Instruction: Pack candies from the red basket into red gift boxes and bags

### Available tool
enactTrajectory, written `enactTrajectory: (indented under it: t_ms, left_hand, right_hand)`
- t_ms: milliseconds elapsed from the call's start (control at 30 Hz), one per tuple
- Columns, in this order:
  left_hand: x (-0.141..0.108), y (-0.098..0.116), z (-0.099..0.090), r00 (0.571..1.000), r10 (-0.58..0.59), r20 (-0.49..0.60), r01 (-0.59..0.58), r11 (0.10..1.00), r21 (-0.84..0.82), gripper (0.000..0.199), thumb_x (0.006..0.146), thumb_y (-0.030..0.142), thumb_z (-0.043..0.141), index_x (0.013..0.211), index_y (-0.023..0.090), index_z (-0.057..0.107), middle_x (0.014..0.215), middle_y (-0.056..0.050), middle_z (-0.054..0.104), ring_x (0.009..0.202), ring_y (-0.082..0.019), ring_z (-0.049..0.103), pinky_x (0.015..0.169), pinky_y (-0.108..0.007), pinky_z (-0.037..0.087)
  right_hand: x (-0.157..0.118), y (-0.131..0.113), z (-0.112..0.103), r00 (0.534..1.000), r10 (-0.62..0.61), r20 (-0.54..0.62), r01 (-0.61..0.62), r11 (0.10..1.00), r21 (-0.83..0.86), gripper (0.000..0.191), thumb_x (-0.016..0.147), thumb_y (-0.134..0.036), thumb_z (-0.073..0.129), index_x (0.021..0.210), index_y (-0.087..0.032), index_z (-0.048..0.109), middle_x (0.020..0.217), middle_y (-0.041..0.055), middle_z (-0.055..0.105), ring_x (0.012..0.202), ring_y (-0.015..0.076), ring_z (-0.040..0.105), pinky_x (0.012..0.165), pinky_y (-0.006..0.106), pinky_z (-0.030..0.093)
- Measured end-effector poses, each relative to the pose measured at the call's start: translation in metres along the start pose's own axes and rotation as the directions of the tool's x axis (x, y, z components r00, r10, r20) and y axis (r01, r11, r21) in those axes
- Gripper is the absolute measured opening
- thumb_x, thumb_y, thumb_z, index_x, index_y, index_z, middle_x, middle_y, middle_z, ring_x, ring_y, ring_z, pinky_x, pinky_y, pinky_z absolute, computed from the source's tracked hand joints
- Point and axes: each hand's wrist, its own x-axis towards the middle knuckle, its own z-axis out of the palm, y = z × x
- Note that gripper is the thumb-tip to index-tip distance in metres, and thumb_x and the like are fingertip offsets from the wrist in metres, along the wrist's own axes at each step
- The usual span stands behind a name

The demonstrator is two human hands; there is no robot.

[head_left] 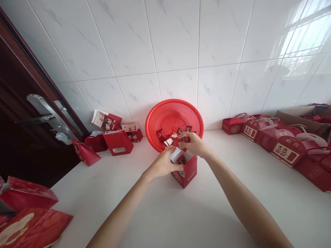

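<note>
A small red gift box [190, 169] stands upright on the white table with its top open. My left hand [163, 164] grips the box's near left wall, thumb over the rim. A red wrapped packet [182, 159] lies inside the box. Just above the opening, my right hand [195, 144] pinches a red wrapped packet [181, 140] between its fingers. Behind the box a red plastic basket [174, 102] leans towards the wall, with several small red and white packets [168, 142] at its bottom. My right hand partly hides those packets.
Red gift boxes [117, 143] stand at the back left near a dark door [31, 86]. A row of closed red boxes with handles [287, 151] runs along the right, beside a cardboard carton [292, 115]. Red bags [28, 196] lie at the left front. A tiled wall [178, 41] bounds the back.
</note>
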Motion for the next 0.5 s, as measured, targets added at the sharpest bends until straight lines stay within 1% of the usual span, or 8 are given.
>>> enactTrajectory:
  t_ms: [33,67,133,200,233,333,433,500]
  left_hand:
    - [0.0,0.0,0.0,1.0,-0.002,0.008,0.002,1.0,-0.008,0.045,0.067,0.027,0.08,0.109,0.02,0.066,0.107,-0.006,0.07,0.099,-0.026,0.065,0.081,-0.033,0.051]
    - [0.0,-0.001,0.0,1.0,-0.002,0.021,0.003,1.0,-0.025,0.049,0.066,0.026,0.081,0.112,0.02,0.065,0.109,-0.006,0.07,0.1,-0.027,0.065,0.082,-0.034,0.051]
    - [0.001,-0.003,-0.001,1.0,0.004,0.031,-0.002,0.998,-0.058,0.06,0.064,0.025,0.083,0.121,0.021,0.063,0.117,-0.008,0.069,0.108,-0.028,0.064,0.088,-0.035,0.051]
    - [0.001,-0.007,-0.003,1.0,0.0,-0.015,-0.001,0.998,-0.059,0.074,0.058,0.026,0.087,0.128,0.022,0.062,0.127,-0.01,0.066,0.12,-0.032,0.059,0.096,-0.038,0.049]
    - [0.001,-0.009,-0.004,0.999,-0.006,-0.043,0.004,0.999,-0.053,0.08,0.055,0.027,0.089,0.129,0.022,0.062,0.131,-0.011,0.064,0.125,-0.035,0.056,0.099,-0.04,0.047]
    - [0.001,-0.015,-0.006,0.997,-0.038,-0.071,0.035,0.998,-0.051,0.092,0.047,0.029,0.092,0.133,0.021,0.061,0.137,-0.014,0.06,0.132,-0.039,0.049,0.103,-0.044,0.045]
    - [0.001,-0.014,-0.006,0.993,-0.103,-0.056,0.101,0.994,-0.037,0.1,0.047,0.031,0.093,0.139,0.023,0.056,0.147,-0.014,0.051,0.138,-0.04,0.041,0.108,-0.048,0.041]
    - [0.0,-0.013,-0.007,0.991,-0.128,-0.048,0.126,0.992,-0.03,0.101,0.047,0.03,0.093,0.14,0.024,0.054,0.15,-0.014,0.048,0.139,-0.04,0.04,0.11,-0.049,0.039]
  right_hand:
    - [0.0,0.001,0.001,1.0,-0.016,-0.011,0.016,1.0,0.0,0.007,0.072,-0.017,0.059,0.075,-0.02,0.064,0.068,-0.0023,0.065,0.064,0.0144,0.057,0.059,0.025,0.041]
    - [0.0,0.002,0.001,1.0,-0.016,0.004,0.016,1.0,-0.009,0.007,0.072,-0.016,0.059,0.075,-0.02,0.064,0.07,-0.0019,0.066,0.065,0.0148,0.058,0.059,0.025,0.041]
    - [0.0,0.004,0.0,0.996,0.023,0.082,-0.018,0.998,-0.058,0.008,0.071,-0.014,0.06,0.074,-0.02,0.064,0.069,-0.0014,0.067,0.063,0.0154,0.058,0.057,0.026,0.04]
    - [0.0,0.006,-0.002,0.988,0.065,0.14,-0.046,0.989,-0.14,0.011,0.068,-0.01,0.062,0.072,-0.02,0.065,0.064,-0.0015,0.065,0.059,0.0155,0.056,0.054,0.026,0.038]
    - [0.0,0.007,-0.003,0.986,0.078,0.15,-0.05,0.982,-0.181,0.012,0.067,-0.008,0.062,0.07,-0.02,0.065,0.06,-0.0016,0.064,0.057,0.0154,0.055,0.054,0.026,0.036]
    - [0.0,0.01,-0.004,0.987,0.069,0.148,-0.031,0.969,-0.243,0.014,0.064,-0.006,0.064,0.066,-0.02,0.065,0.055,-0.0023,0.06,0.056,0.0149,0.053,0.053,0.026,0.035]
    - [0.001,0.01,-0.002,0.986,0.038,0.161,0.005,0.964,-0.264,0.013,0.066,-0.007,0.063,0.063,-0.02,0.062,0.056,-0.0026,0.06,0.057,0.0141,0.053,0.053,0.025,0.036]
    - [0.0,0.008,-0.002,0.991,0.033,0.127,0.002,0.963,-0.269,0.013,0.07,-0.011,0.064,0.062,-0.02,0.058,0.057,-0.0024,0.059,0.056,0.0136,0.054,0.053,0.025,0.037]
